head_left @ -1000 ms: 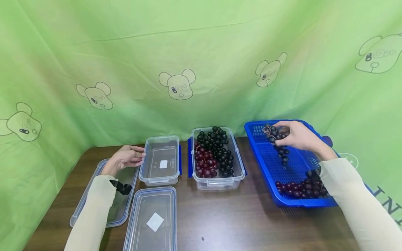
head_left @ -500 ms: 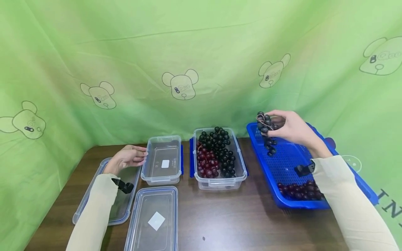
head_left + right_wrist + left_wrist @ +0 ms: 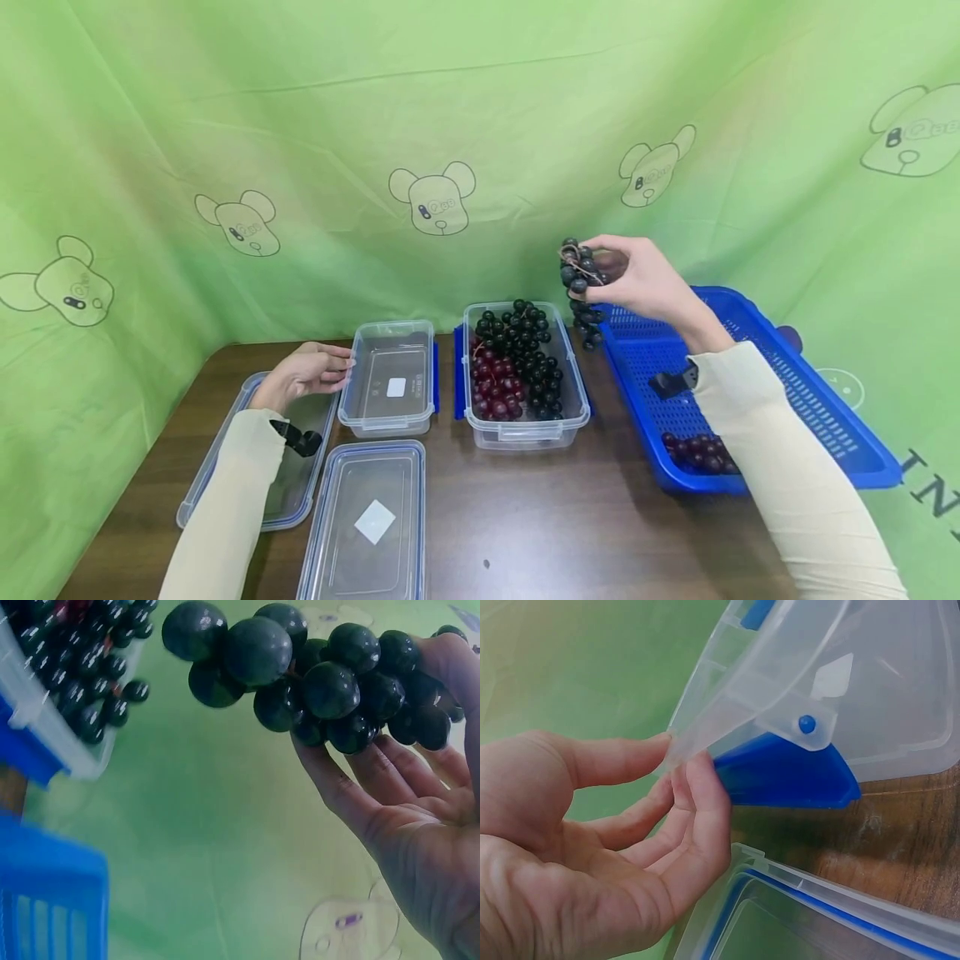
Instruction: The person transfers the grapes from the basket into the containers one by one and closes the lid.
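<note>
My right hand [image 3: 645, 279] holds a bunch of black grapes [image 3: 579, 268] in the air, between the grape-filled container and the basket. In the right wrist view, thumb and fingers close around the bunch [image 3: 330, 682], whose lower end hangs free. At the left, my left hand [image 3: 313, 369] pinches the left rim of a small clear plastic container [image 3: 386, 429] with nothing in it. The left wrist view shows its thumb and fingers at the rim corner, beside a blue latch flap [image 3: 787, 776]. Black and red grapes [image 3: 495, 387] fill much of the middle container [image 3: 528, 437].
A blue basket [image 3: 862, 454] at the right holds a bunch of dark red grapes [image 3: 697, 454], partly hidden by my right sleeve. Two clear lids lie at the left: one [image 3: 390, 575] in front of the small container, one [image 3: 288, 500] beneath my left forearm. A green curtain [image 3: 525, 108] stands behind.
My right hand has lifted the black grape bunch out of the basket and carried it up and left, toward the middle container. The left hand stays at the small container's rim.
</note>
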A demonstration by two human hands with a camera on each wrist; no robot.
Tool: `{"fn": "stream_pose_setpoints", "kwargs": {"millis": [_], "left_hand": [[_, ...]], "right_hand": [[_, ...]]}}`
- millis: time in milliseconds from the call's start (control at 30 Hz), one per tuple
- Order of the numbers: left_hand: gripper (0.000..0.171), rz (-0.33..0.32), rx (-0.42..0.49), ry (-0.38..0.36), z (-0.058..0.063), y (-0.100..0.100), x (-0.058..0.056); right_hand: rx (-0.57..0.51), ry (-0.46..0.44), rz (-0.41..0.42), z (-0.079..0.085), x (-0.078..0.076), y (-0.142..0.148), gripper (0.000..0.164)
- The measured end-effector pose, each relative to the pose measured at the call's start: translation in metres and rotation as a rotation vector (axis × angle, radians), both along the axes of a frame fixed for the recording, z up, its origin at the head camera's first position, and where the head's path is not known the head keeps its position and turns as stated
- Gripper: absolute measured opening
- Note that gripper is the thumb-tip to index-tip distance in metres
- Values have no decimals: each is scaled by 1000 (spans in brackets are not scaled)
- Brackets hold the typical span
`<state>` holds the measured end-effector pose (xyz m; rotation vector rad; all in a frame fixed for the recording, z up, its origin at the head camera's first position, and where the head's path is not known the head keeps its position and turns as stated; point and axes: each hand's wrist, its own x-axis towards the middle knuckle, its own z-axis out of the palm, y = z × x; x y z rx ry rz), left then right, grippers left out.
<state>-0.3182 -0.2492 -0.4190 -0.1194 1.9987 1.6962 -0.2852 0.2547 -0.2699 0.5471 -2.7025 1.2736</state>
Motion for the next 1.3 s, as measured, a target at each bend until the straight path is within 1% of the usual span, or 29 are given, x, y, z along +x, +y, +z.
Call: {"fn": "stream_pose_setpoints", "kwargs": {"millis": [167, 333, 467, 600, 733, 833, 967, 1067, 1167, 1300], "left_hand": [[50, 12, 5, -5, -1, 1, 1], [50, 24, 11, -8, -2, 2, -1], [51, 28, 18, -15, -1, 2, -3], [50, 42, 13, -15, -2, 3, -1], [48, 63, 5, -19, -2, 3, 0], [47, 71, 5, -21, -1, 4, 1], [46, 65, 13, -18, -1, 7, 1], [47, 44, 27, -19, -3, 9, 0], [48, 40, 29, -25, -4, 11, 0], [49, 61, 16, -29, -2, 11, 1]], "right_hand": [[-82, -2, 57, 2, -10, -29, 53], [-143, -2, 103, -2, -20, -60, 54], [-204, -29, 144, -5, -25, -89, 55], [-263, -87, 195, -16, -30, -117, 54], [-318, -147, 241, -31, -36, -145, 53], [-334, -161, 253, -42, -40, -164, 54], [-334, -164, 253, -56, -44, -183, 54], [-342, -176, 242, -66, -44, -194, 52], [-360, -206, 210, -76, -41, -205, 52], [-379, -265, 143, -87, -39, -223, 61]]}}
